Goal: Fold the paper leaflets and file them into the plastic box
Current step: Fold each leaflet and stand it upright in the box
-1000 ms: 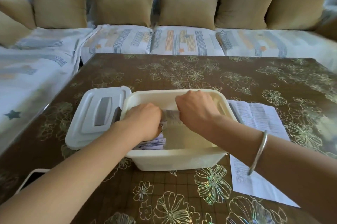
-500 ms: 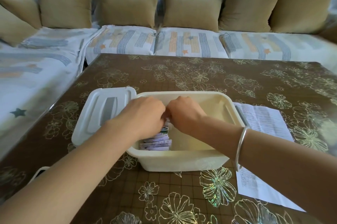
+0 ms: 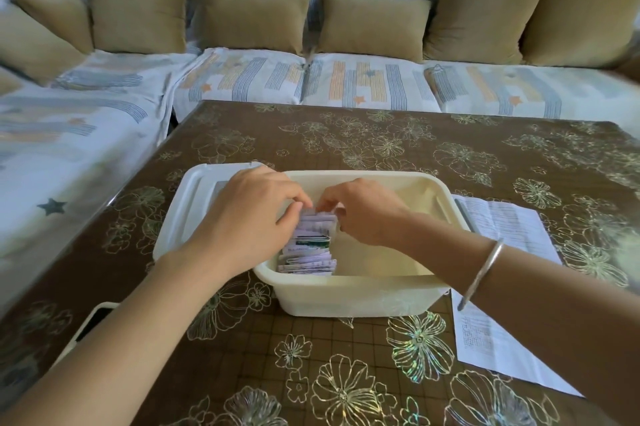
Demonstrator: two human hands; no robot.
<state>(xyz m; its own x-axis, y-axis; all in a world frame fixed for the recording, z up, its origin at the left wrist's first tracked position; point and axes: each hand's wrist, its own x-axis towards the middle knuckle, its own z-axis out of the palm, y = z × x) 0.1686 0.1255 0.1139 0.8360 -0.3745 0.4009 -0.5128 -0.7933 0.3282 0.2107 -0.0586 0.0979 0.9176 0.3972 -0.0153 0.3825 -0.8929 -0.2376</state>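
Observation:
A cream plastic box (image 3: pixel 349 301) stands on the brown flowered table (image 3: pixel 381 148). Inside, along its left side, stands a row of folded leaflets (image 3: pixel 310 252). My left hand (image 3: pixel 249 217) and my right hand (image 3: pixel 363 211) meet over the far end of that row, fingertips curled and pinching the top edge of a folded leaflet there. The right half of the box interior shows bare. Flat on the table to the right of the box lie unfolded printed leaflets (image 3: pixel 498 339), partly under my right forearm.
The box's white lid (image 3: pixel 194 200) lies against the box's left side, partly under my left hand. A white-edged dark device (image 3: pixel 93 318) sits near the front left. A sofa with tan cushions (image 3: pixel 252 17) borders the table's far and left sides.
My hands have come together from apart and lifted slightly toward the far end of the leaflet row. More of the folded stack shows now. The camera has tilted a little.

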